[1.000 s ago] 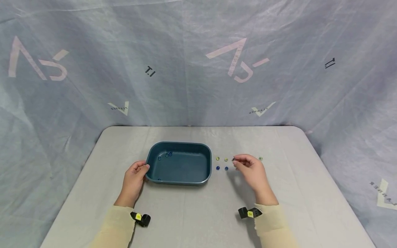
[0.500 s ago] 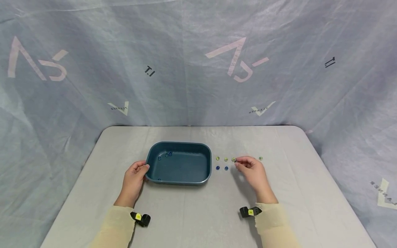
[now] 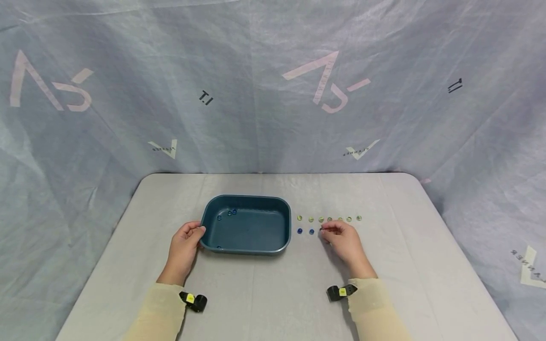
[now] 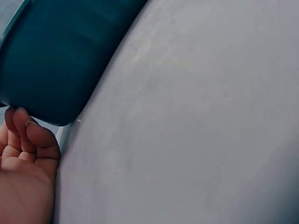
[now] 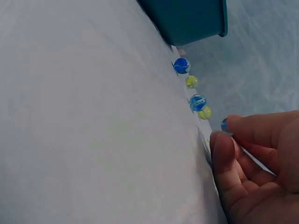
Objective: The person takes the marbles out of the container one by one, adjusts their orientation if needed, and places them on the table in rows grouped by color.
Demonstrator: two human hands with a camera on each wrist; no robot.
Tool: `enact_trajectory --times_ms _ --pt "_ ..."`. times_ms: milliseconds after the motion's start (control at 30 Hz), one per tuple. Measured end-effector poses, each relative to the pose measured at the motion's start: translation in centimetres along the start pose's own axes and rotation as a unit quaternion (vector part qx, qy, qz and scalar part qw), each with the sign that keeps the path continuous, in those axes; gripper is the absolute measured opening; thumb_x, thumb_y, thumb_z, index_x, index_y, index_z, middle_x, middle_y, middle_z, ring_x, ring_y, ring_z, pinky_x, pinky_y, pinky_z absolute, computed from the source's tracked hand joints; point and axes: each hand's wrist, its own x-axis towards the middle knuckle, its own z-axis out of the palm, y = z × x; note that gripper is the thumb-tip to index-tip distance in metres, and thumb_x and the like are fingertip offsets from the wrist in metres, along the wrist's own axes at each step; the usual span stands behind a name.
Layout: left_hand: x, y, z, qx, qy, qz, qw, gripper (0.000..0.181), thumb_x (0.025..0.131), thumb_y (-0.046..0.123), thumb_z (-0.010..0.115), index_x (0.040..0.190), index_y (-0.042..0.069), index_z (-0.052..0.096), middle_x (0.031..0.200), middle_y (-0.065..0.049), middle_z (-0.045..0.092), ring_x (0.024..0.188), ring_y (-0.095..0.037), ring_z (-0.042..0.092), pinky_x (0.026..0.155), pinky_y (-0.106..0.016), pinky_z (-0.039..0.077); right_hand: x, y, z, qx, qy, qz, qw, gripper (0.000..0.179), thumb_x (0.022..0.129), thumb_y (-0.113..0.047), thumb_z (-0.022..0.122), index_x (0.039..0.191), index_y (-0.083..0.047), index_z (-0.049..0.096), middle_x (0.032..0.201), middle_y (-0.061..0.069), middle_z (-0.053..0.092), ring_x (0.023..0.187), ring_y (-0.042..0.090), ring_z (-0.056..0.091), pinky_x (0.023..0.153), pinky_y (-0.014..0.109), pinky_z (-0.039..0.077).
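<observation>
My left hand (image 3: pixel 181 251) grips the left end of a dark teal tub (image 3: pixel 251 232), thumb at its rim; in the left wrist view the fingertips lie against the tub's wall (image 4: pixel 60 88). To the tub's right, my right hand (image 3: pixel 346 244) pinches a blue glass marble (image 5: pixel 225 125) between thumb and index finger, close over the table. The fingers hide part of it. Left of this hand, two blue marbles (image 3: pixel 311 231) sit in a row. Behind them runs a line of several yellow-green marbles (image 3: pixel 299 218), partly overlapped by the hand.
Inside the tub lie several blue marbles (image 3: pixel 234 211), most near its back left. A pale cloth covers the table (image 3: pixel 264 303). Behind it hangs a grey printed curtain (image 3: pixel 256 118). Each wrist wears a small black camera (image 3: pixel 194 301).
My right hand, with the blue marble, has come nearer and slightly left, from the yellow-green row to the blue row, uncovering more yellow-green marbles. The left hand and tub stay put.
</observation>
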Motion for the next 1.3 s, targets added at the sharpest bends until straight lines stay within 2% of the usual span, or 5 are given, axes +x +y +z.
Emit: enact_trajectory --times_ms 400,767,1067,1300 --pt "-0.3 0.2 0.1 0.006 0.009 0.003 0.9999 0.034 0.103 0.025 0.065 0.126 0.0 0.061 0.102 -0.013 0.066 0.082 -0.014 0.059 0.071 -0.023 0.052 0.4 0.9 0.3 -0.018 0.008 0.004 0.9998 0.015 0.091 -0.007 0.076 0.105 -0.005 0.076 0.093 0.006 0.071 0.078 0.015 0.066 0.068 0.027 0.053" --pt "-0.4 0.5 0.1 0.001 0.007 0.004 1.0 0.034 0.103 0.025 0.066 0.126 0.001 0.061 0.1 -0.011 0.066 0.08 -0.013 0.059 0.071 -0.023 0.052 0.1 -0.5 0.6 -0.066 0.014 0.018 0.9976 0.013 0.09 -0.008 0.074 0.102 -0.003 0.074 0.087 0.006 0.069 0.073 0.017 0.064 0.063 0.03 0.051" --pt "-0.4 0.4 0.2 -0.001 0.003 0.006 1.0 0.035 0.102 0.025 0.066 0.126 -0.001 0.061 0.101 -0.013 0.067 0.08 -0.013 0.06 0.071 -0.024 0.052 0.1 -0.3 0.8 -0.065 0.024 0.025 0.9973 0.013 0.09 -0.008 0.075 0.102 -0.004 0.074 0.087 0.006 0.068 0.073 0.017 0.062 0.063 0.029 0.05" --pt "-0.4 0.3 0.0 -0.002 0.004 0.008 1.0 0.033 0.103 0.023 0.065 0.125 -0.001 0.061 0.098 -0.007 0.067 0.081 -0.012 0.061 0.071 -0.024 0.053 0.2 -0.2 0.9 -0.078 0.029 0.026 0.9962 0.013 0.089 -0.012 0.075 0.1 -0.006 0.074 0.087 0.005 0.067 0.076 0.019 0.059 0.065 0.031 0.048"
